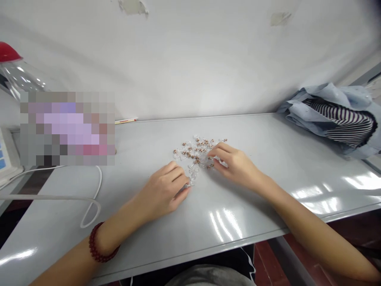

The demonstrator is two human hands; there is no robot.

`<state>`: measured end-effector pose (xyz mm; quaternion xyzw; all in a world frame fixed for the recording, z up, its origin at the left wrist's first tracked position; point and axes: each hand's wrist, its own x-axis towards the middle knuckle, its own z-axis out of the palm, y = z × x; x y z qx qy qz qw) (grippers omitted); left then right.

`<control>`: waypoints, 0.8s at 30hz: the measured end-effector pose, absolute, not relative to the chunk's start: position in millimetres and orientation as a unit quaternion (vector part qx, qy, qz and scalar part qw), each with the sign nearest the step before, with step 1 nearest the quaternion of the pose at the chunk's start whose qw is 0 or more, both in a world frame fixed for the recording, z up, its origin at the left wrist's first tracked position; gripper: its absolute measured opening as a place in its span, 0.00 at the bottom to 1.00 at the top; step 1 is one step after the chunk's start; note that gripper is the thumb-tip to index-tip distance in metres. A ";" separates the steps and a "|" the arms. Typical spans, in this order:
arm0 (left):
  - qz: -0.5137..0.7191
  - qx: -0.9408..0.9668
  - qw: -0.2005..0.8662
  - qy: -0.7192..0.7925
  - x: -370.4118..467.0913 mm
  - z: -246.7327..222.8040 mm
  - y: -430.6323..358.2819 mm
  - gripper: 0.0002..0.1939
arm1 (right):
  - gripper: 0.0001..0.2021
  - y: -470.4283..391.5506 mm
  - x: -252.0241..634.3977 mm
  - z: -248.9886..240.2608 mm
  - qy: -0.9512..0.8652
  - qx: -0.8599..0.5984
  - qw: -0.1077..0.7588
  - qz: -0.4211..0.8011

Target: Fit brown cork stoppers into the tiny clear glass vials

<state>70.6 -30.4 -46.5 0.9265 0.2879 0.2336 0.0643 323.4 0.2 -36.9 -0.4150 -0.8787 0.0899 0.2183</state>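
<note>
A loose pile of small clear pieces with brown bead-like parts (193,153) lies on the grey table. At the pile's near left edge, my left hand (166,188) has its fingers curled round a small clear piece (188,183), with a dark red bead bracelet (97,245) on the wrist. Over the pile's right side, my right hand (233,162) has thumb and fingers bent around some clear pieces, one of which (220,161) shows between them. The exact shape of the pieces is too small to tell.
A blue cloth bag with striped lining (339,119) rests at the back right. A white cable (99,186) loops over the table's left side. Further left are a blurred-out area, a clear bottle with a red cap (8,52) and a white device (7,157). A thin stick (126,120) lies by the wall.
</note>
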 end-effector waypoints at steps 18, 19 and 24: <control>0.262 0.915 -0.010 0.305 72.2 -53.1 -27.0 0.10 | 0.06 -12.0 321.7 -14.5 -0.884 -0.456 -0.032 0.100; 0.267 0.914 -0.010 0.305 72.6 -52.7 -26.9 0.10 | 0.07 -11.4 321.2 -15.4 -0.885 -0.454 -0.028 0.105; 0.304 0.905 0.000 0.297 76.6 -51.0 -30.3 0.06 | 0.07 -9.3 321.0 -21.3 -0.895 -0.394 0.109 0.178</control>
